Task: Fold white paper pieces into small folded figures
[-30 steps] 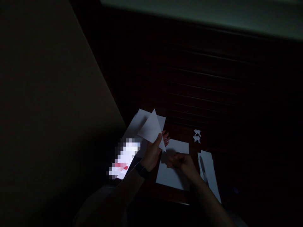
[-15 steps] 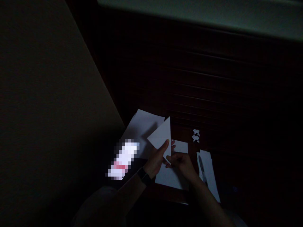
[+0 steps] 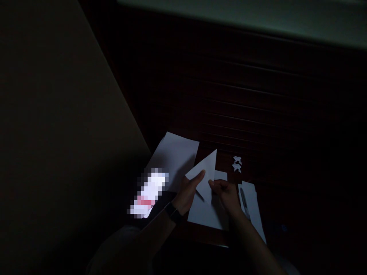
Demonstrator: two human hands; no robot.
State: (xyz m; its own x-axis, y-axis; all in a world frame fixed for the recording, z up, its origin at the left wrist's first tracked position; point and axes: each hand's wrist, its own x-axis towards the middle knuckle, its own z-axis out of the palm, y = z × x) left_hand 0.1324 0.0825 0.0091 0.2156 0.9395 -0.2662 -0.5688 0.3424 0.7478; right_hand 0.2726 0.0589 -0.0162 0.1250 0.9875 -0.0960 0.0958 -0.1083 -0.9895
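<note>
- The paper triangle (image 3: 208, 164) is up over the white sheet (image 3: 206, 217), btwn L hand (image 3: 189, 190) & R hand (image 3: 227, 194).
- Its long edge runs near-far, on R hand's side, so R is closer to that edge.
- L hand: thumb flat on top, holding it; other fingers hidden, can't tell.
- R hand: thumb & finger pinch the long edge, no big gap.
- Pen (image 3: 243, 200) is on paper strips, far R; phone (image 3: 149, 193) at L, lit, blurry.
- No words/brands I can read.

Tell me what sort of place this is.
Probably indoors, at a dimly lit table: white sheets and a pen lie there, beside what looks like a plain wall.
</note>
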